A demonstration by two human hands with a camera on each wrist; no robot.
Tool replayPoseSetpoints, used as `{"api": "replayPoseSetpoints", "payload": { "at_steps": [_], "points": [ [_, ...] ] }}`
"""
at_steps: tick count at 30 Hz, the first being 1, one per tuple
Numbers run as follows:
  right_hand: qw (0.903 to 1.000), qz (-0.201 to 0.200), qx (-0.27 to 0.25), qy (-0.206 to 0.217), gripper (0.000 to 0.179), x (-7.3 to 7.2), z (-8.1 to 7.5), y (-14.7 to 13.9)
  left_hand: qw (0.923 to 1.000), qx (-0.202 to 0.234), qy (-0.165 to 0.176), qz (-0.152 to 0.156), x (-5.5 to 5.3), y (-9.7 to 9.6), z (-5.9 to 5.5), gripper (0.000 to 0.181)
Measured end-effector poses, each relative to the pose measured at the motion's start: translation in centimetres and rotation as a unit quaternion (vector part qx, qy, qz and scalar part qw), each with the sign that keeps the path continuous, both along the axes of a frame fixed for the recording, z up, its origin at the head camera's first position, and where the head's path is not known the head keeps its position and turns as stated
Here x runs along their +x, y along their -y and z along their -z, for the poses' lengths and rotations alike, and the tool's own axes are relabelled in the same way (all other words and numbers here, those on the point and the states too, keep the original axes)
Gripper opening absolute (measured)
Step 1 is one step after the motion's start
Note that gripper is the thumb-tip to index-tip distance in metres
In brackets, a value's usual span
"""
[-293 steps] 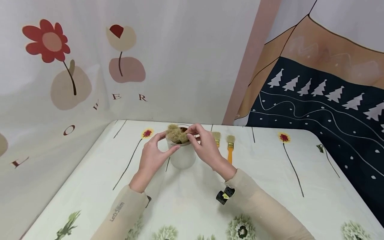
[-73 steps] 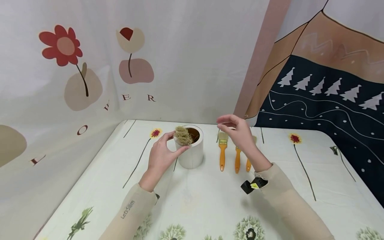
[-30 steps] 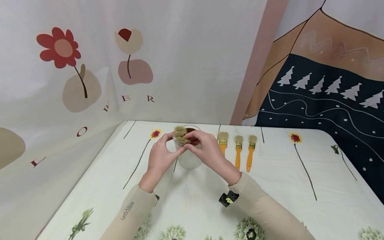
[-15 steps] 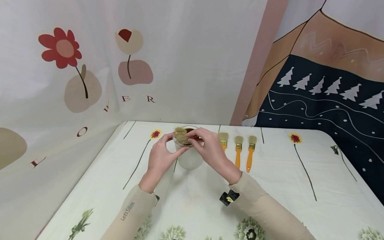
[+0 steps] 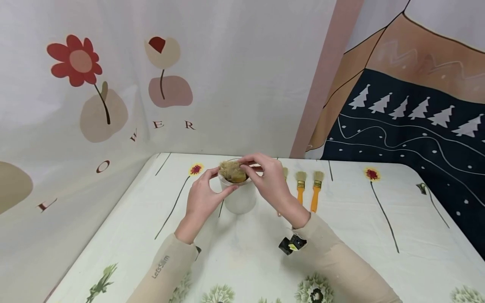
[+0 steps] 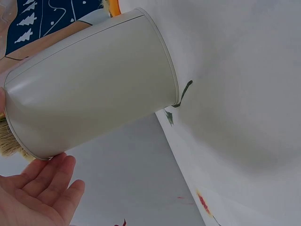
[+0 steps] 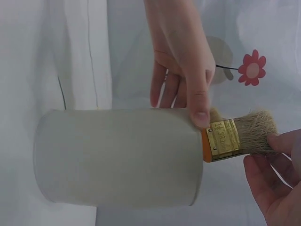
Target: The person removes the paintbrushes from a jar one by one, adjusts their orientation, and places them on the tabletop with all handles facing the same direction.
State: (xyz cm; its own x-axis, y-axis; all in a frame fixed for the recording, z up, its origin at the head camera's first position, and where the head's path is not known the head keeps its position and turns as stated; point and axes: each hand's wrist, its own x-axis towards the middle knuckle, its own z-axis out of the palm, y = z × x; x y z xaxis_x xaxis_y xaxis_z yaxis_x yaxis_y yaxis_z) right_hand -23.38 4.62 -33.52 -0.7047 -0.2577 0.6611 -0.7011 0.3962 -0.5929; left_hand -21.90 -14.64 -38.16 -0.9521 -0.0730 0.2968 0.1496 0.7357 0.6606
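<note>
A pale grey cylindrical brush holder (image 5: 240, 200) stands upright on the table. My left hand (image 5: 202, 198) holds its rim, thumb on the near side and fingers on the left. With thumb and fingers, my right hand (image 5: 270, 181) pinches the bristles of a flat paintbrush (image 7: 228, 137) at the mouth. In the right wrist view its gold ferrule and a bit of orange handle show above the rim; the remaining handle is hidden inside. Behind it, more tan bristles (image 7: 215, 114) peek out, and how many brushes are inside cannot be told.
Right of the holder, two orange-handled paintbrushes (image 5: 300, 185) (image 5: 317, 187) lie with bristles pointing away. A third brush (image 5: 285, 172) is mostly covered by my right hand and wrist. A flower-print cloth (image 5: 242, 252) covers the table, with a printed curtain (image 5: 242, 84) behind.
A third brush has joined those lying at right since the earliest frame. My right hand came back from them to the holder and has lifted one brush slightly. The left hand stays on the rim.
</note>
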Motion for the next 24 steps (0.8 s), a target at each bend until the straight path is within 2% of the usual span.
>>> {"api": "replayPoseSetpoints", "payload": {
  "at_steps": [8,18,24],
  "points": [
    [0.9995,0.006,-0.021,-0.024,0.013,0.0,-1.3,-0.8,1.0000,-0.002,-0.003,0.000,-0.1,0.0,0.0,0.079],
    [0.9948,0.011,-0.067,-0.075,0.012,-0.1,-3.0,-1.9,1.0000,-0.007,-0.006,0.000,-0.1,0.0,0.1,0.079],
    [0.9914,0.020,-0.102,-0.079,0.012,0.0,-4.0,-2.9,1.0000,-0.003,-0.002,-0.001,-0.1,0.0,0.0,0.079]
  ]
}}
